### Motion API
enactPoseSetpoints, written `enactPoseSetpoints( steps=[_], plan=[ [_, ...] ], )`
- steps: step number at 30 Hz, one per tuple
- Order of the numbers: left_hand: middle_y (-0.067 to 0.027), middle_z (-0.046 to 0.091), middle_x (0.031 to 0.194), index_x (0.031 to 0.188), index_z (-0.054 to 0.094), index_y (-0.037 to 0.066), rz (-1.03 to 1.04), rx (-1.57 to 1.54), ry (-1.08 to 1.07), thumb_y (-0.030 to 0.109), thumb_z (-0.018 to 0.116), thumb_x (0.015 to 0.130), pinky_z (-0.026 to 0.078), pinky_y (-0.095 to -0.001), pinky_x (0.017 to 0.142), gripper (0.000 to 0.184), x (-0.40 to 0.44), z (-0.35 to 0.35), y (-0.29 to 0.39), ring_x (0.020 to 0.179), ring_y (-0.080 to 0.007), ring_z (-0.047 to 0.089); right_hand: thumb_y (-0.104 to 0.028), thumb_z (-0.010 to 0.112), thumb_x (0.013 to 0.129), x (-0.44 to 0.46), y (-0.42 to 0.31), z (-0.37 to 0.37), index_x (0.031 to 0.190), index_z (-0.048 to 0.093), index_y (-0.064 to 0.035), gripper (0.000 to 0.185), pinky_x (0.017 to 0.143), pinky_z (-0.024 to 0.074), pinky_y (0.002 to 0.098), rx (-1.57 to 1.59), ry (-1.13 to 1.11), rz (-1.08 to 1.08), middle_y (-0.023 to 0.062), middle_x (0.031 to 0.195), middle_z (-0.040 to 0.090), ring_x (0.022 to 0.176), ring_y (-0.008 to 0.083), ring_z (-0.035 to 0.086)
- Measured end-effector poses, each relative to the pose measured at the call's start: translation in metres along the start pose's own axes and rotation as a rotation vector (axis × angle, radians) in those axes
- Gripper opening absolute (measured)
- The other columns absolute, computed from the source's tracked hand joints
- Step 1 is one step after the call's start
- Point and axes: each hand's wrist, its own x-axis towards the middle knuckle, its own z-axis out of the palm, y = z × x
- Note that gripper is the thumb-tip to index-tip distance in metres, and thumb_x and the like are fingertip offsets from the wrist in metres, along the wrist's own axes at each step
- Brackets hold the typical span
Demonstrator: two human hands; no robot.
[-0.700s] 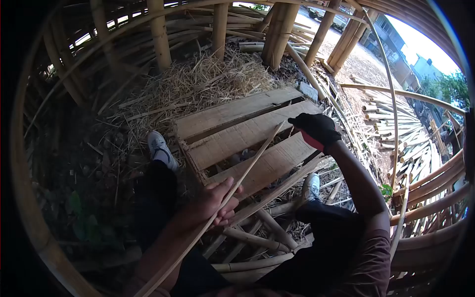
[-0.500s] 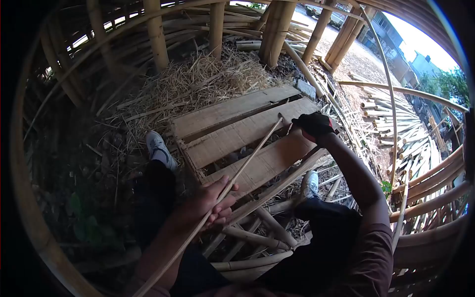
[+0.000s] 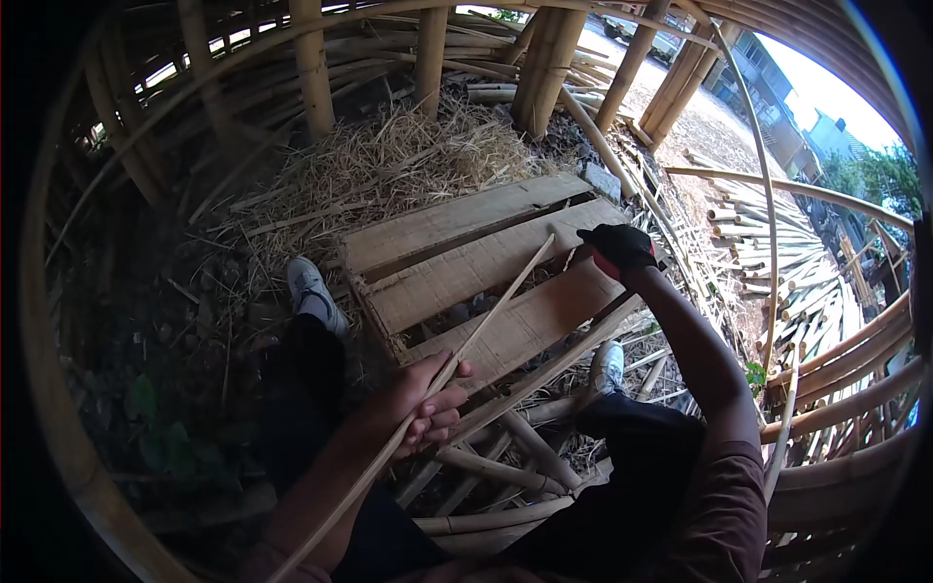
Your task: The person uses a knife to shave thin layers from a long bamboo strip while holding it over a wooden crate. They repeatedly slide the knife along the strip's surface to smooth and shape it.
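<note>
Left hand (image 3: pixel 432 403) is clamping fingers around bamboo strip (image 3: pixel 498 313), probably light, springy, best held mid-length; right hand (image 3: pixel 623 250) fingers: can't tell.

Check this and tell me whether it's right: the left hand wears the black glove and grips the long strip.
Not quite: the head view shows the black glove on the right hand, and the left hand is bare. The left hand does grip the long strip.

Left hand (image 3: pixel 429 403) clenched; gloved right hand (image 3: pixel 622 253) farther forward.
</note>
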Motion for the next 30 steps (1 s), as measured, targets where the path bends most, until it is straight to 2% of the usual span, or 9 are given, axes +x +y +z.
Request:
enactPoseSetpoints(
  steps=[4, 6, 14, 16, 19, 22, 23, 28, 30],
  plan=[
    [0.0072, 0.033, 0.047, 0.098, 0.043, 0.012, -0.032, -0.019, -0.051, 0.031, 0.031, 0.104, 0.026, -0.0175, 0.029, 0.024, 0.001, -0.005, 0.000, 0.030, -0.0037, 0.030, -0.047, 0.037, 0.099, -0.038, -0.065, -0.037, 0.101, 0.067, -0.0169, 0.042, 0.074, 0.0524, 0.0448, 0.211, 0.053, -0.095, 0.0098, 0.090, 0.070, 0.084, 0.0339, 0.068],
    [0.0069, 0.033, 0.047, 0.098, 0.043, 0.012, -0.037, -0.037, -0.074, 0.030, 0.032, 0.104, 0.026, -0.0176, 0.028, 0.022, 0.001, -0.005, 0.002, 0.029, -0.0039, 0.031, -0.048, 0.039, 0.098, -0.054, -0.083, -0.033, 0.096, 0.066, -0.0144, 0.043, 0.069, 0.0519, 0.0483, 0.123, 0.056, -0.268, 0.0114, 0.084, 0.070, 0.078, 0.0360, 0.067],
    [0.0063, 0.034, 0.046, 0.096, 0.042, 0.013, -0.057, -0.103, -0.100, 0.025, 0.034, 0.102, 0.025, -0.0176, 0.027, 0.016, 0.002, -0.007, 0.002, 0.029, -0.0044, 0.032, -0.053, 0.040, 0.095, -0.007, -0.023, -0.001, 0.093, 0.069, -0.0133, 0.050, 0.071, 0.0530, 0.0453, 0.015, 0.040, 0.068, 0.0140, 0.087, 0.071, 0.085, 0.0337, 0.069],
    [0.0061, 0.034, 0.046, 0.096, 0.042, 0.013, -0.057, -0.121, -0.117, 0.025, 0.034, 0.102, 0.025, -0.0178, 0.027, 0.016, 0.003, -0.009, 0.002, 0.029, -0.0044, 0.031, -0.052, 0.040, 0.096, -0.022, -0.049, -0.018, 0.094, 0.069, -0.0145, 0.047, 0.071, 0.0529, 0.0446, 0.014, 0.106, 0.040, 0.0125, 0.088, 0.071, 0.084, 0.0335, 0.068],
    [0.0061, 0.034, 0.046, 0.096, 0.042, 0.012, -0.057, -0.100, -0.096, 0.025, 0.034, 0.102, 0.026, -0.0178, 0.027, 0.016, 0.002, -0.007, 0.001, 0.029, -0.0044, 0.031, -0.050, 0.041, 0.096, -0.042, -0.075, -0.037, 0.096, 0.069, -0.0166, 0.043, 0.070, 0.0521, 0.0453, 0.193, 0.104, -0.211, 0.0120, 0.088, 0.070, 0.081, 0.0335, 0.068],
    [0.0036, 0.035, 0.044, 0.096, 0.041, 0.008, -0.038, -0.151, -0.062, 0.025, 0.030, 0.104, 0.027, -0.0168, 0.024, 0.022, 0.002, -0.005, 0.000, 0.027, -0.0048, 0.034, -0.052, 0.042, 0.095, -0.025, -0.060, -0.006, 0.097, 0.069, -0.0160, 0.045, 0.070, 0.0522, 0.0454, 0.236, 0.005, -0.120, 0.0123, 0.089, 0.070, 0.082, 0.0339, 0.068],
    [0.0037, 0.035, 0.044, 0.096, 0.041, 0.008, -0.049, -0.193, -0.073, 0.025, 0.030, 0.104, 0.027, -0.0168, 0.023, 0.022, 0.001, -0.006, 0.001, 0.027, -0.0047, 0.034, -0.065, 0.044, 0.090, -0.018, -0.051, -0.003, 0.098, 0.069, -0.0154, 0.056, 0.075, 0.0512, 0.0438, 0.217, -0.025, -0.018, 0.0125, 0.092, 0.070, 0.086, 0.0353, 0.067],
    [0.0061, 0.035, 0.047, 0.097, 0.042, 0.011, -0.037, -0.092, -0.111, 0.027, 0.034, 0.103, 0.029, -0.0169, 0.026, 0.019, 0.002, -0.010, 0.003, 0.029, -0.0042, 0.032, -0.055, 0.039, 0.095, -0.009, -0.046, -0.013, 0.095, 0.070, -0.0123, 0.052, 0.075, 0.0523, 0.0450, 0.047, -0.035, -0.003, 0.0147, 0.089, 0.071, 0.085, 0.0355, 0.068],
    [0.0067, 0.035, 0.047, 0.098, 0.043, 0.011, 0.000, -0.010, -0.047, 0.031, 0.034, 0.104, 0.028, -0.0163, 0.027, 0.023, -0.004, -0.004, 0.004, 0.029, -0.0038, 0.032, -0.053, 0.038, 0.096, -0.026, -0.066, -0.021, 0.090, 0.069, -0.0092, 0.054, 0.075, 0.0525, 0.0461, 0.025, 0.079, -0.001, 0.0153, 0.086, 0.070, 0.085, 0.0358, 0.068]
  ],
)
